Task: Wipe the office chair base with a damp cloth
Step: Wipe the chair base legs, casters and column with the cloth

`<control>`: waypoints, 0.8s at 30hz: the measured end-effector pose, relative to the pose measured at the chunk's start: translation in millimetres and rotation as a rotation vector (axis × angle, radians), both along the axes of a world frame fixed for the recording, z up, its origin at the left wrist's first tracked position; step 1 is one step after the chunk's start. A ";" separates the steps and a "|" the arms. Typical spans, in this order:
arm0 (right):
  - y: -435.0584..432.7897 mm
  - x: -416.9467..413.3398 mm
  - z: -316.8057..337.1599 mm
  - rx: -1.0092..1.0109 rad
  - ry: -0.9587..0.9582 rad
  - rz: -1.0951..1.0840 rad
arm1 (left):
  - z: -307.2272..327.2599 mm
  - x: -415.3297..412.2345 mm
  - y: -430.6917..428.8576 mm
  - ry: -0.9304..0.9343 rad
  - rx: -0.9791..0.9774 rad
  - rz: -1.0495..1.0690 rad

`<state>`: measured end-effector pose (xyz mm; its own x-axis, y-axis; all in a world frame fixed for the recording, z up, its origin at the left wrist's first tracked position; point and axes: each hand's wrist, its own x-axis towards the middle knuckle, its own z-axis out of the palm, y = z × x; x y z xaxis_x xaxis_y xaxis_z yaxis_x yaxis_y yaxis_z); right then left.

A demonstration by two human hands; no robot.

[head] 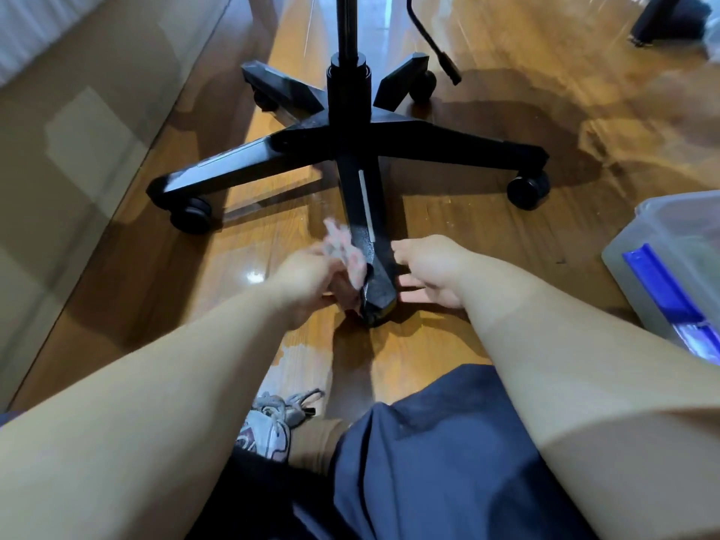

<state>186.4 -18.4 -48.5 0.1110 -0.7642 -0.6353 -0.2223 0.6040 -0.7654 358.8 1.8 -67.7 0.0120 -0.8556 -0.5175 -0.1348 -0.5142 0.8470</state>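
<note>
The black five-legged office chair base (350,146) stands on the wooden floor, one leg pointing straight at me. My left hand (307,282) is shut on a pale, blurred cloth (343,247) pressed against the left side of that near leg's tip. My right hand (432,270) rests on the right side of the same leg end, fingers spread against it and the floor. The castor under this leg is mostly hidden by my hands.
A translucent plastic tub (670,267) with blue items stands at the right. A beige wall or cabinet (78,130) runs along the left. My knee in dark blue shorts (428,461) and a sneaker (269,426) are below. A wet patch (300,354) lies on the floor.
</note>
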 end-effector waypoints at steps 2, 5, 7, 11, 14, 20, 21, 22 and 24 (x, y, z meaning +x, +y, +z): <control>8.7 5.5 -0.1 -0.002 0.022 -0.009 | -4.7 -11.0 10.6 -0.132 -0.003 -0.095; 18.1 10.2 -0.5 -0.011 0.068 -0.034 | 0.9 -6.7 16.7 -0.230 0.008 -0.177; 19.8 9.5 3.4 0.026 0.068 -0.048 | 6.0 0.3 18.5 -0.228 0.000 -0.164; 16.8 4.1 7.8 0.040 0.129 -0.143 | 7.0 -1.4 23.4 0.075 -0.051 0.035; 13.8 7.0 9.7 0.009 0.097 -0.182 | 10.8 -3.8 20.0 0.273 -0.027 0.042; 10.3 2.9 6.3 -0.111 0.041 0.141 | 14.2 9.3 9.3 0.270 -0.058 -0.010; 10.8 5.5 5.4 -0.179 0.156 0.232 | 12.9 11.3 7.8 0.271 -0.072 -0.025; 12.1 9.4 5.0 -0.255 0.269 0.295 | 12.1 12.5 6.9 0.258 -0.088 -0.037; 14.3 16.9 5.7 -0.381 0.373 0.296 | 7.2 12.3 3.7 0.177 -0.131 -0.053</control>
<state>203.3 -4.1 -42.9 0.1756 -0.9161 -0.3605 -0.6337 0.1750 -0.7535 371.1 5.6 -60.5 -0.1158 -0.9125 -0.3923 -0.0022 -0.3947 0.9188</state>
